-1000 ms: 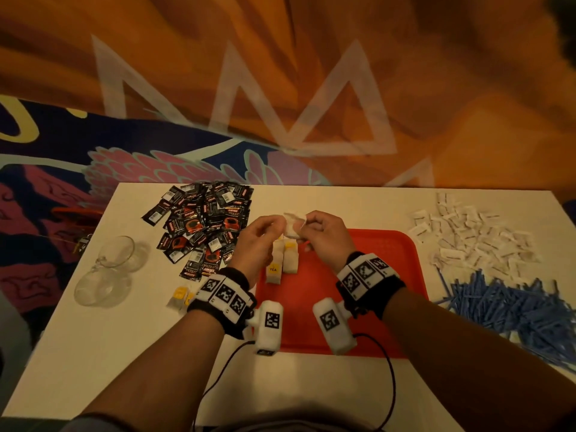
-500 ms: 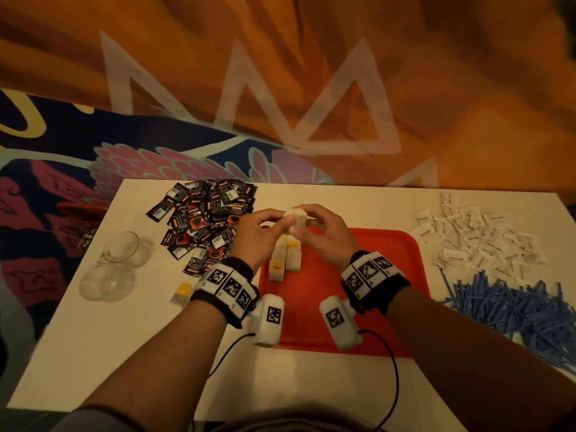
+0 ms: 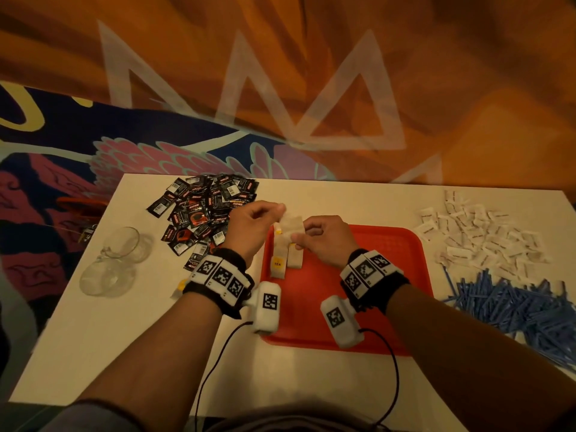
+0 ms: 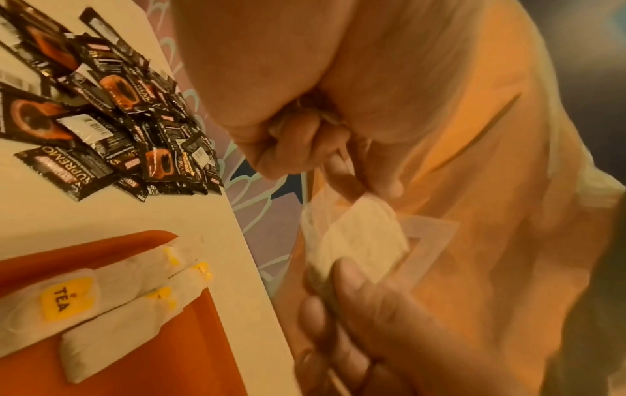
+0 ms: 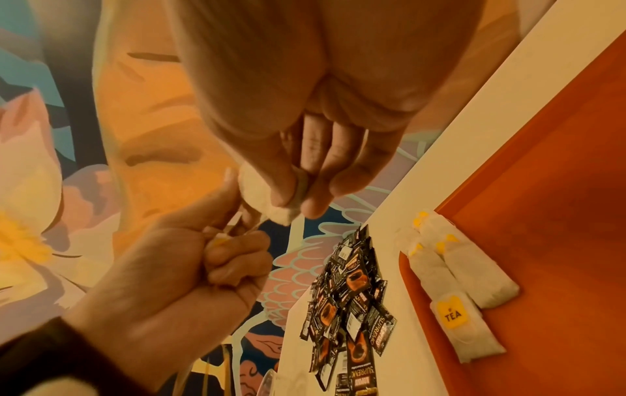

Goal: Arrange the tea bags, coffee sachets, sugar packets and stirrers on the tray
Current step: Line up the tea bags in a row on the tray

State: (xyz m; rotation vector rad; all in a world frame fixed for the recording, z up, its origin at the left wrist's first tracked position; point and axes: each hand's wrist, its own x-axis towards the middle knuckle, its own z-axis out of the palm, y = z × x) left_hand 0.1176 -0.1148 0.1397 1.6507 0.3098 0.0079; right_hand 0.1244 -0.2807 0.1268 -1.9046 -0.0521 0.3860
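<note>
Both hands hold one white tea bag (image 3: 292,226) (image 4: 359,241) (image 5: 267,195) above the far left corner of the red tray (image 3: 389,275). My left hand (image 3: 258,222) pinches its top, with a yellow tag (image 5: 220,242) tucked in the curled fingers. My right hand (image 3: 318,236) pinches the bag's lower end between thumb and fingers. On the tray's left edge lie a few tea bags (image 3: 282,255) (image 4: 84,300) (image 5: 457,292), one showing a yellow TEA label. Black coffee sachets (image 3: 202,213) are piled at far left, white sugar packets (image 3: 480,235) at far right, blue stirrers (image 3: 514,304) in front of those.
Two clear glass cups (image 3: 115,260) stand near the table's left edge. Another tea bag with a yellow tag (image 3: 179,288) lies on the white table (image 3: 124,338) beside my left wrist. Cables from the wrist cameras trail over the front of the table.
The hands have drawn slightly apart, so the tea bag now hangs stretched out between them; a second ago it was bunched between the fingertips.
</note>
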